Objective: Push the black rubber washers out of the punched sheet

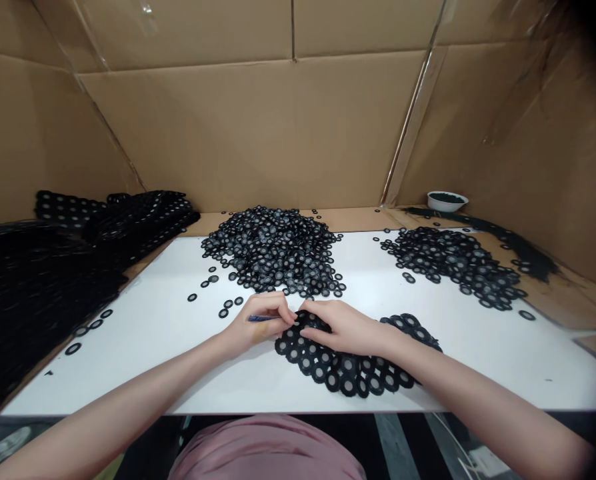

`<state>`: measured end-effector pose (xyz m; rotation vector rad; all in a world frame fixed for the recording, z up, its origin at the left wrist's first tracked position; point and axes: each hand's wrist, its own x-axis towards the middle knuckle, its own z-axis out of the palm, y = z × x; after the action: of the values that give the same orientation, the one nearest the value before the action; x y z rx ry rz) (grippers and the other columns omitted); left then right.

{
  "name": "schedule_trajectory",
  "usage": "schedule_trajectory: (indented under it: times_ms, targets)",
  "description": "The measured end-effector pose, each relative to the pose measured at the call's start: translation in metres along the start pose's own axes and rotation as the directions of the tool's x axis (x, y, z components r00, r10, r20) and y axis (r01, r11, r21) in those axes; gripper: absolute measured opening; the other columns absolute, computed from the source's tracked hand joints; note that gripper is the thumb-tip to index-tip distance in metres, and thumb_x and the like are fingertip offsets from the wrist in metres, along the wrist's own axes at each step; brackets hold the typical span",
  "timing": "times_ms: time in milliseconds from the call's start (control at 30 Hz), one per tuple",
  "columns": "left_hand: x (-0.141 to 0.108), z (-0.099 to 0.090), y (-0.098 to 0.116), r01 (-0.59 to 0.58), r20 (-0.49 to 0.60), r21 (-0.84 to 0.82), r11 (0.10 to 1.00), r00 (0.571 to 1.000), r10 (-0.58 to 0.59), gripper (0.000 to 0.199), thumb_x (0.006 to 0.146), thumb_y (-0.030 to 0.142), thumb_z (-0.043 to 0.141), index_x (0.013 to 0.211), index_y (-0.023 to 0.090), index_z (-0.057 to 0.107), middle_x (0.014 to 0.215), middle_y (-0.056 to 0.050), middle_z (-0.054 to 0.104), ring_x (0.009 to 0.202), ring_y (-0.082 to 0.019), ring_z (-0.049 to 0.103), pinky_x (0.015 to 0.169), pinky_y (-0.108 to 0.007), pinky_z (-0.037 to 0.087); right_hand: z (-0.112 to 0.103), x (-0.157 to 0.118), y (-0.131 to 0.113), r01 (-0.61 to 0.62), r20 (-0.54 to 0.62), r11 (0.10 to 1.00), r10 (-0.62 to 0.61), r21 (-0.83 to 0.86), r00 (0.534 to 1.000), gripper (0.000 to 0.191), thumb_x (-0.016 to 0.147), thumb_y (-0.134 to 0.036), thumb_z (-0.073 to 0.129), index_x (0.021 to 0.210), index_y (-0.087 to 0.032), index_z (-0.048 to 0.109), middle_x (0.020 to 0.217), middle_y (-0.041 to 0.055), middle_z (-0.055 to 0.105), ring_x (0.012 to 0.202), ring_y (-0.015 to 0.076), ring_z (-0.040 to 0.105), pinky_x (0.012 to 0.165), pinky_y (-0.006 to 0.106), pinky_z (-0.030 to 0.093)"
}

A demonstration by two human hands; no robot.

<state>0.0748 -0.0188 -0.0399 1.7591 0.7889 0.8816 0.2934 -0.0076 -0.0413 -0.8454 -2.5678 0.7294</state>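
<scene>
A panel of joined black rings with pale grey centres lies on the white tabletop, in front of me and a little to the right. My left hand is closed at the panel's upper left corner. A thin blue handle shows between its fingers; the tip of that tool is hidden. Across the top of the panel lies my right hand, thumb and fingers closed on its upper left edge. The two sets of fingertips nearly meet there. Part of the panel is hidden under my right hand and forearm.
A heap of loose black rings stands behind my hands, a smaller heap to the right. Black strands and a folded ring panel lie left. A white bowl sits back right. Cardboard walls enclose the table.
</scene>
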Motion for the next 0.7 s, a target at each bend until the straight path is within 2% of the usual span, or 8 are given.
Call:
schedule_trajectory:
  times_ms: [700]
  targets:
    - [-0.0001,-0.001,-0.001,-0.028,0.006,0.045,0.999,1.0,0.027,0.014,0.079,0.022,0.064,0.071,0.011,0.066,0.082,-0.007,0.059,0.076,-0.015,0.059,0.058,-0.02,0.047,0.0002,0.0001,-0.0004,0.011,-0.007,1.0,-0.011,-0.01,1.0,0.017,0.089,-0.03,0.053,0.101,-0.018,0.055,0.089,0.0063,0.064,0.076,0.0192,0.059,0.068,0.026,0.041]
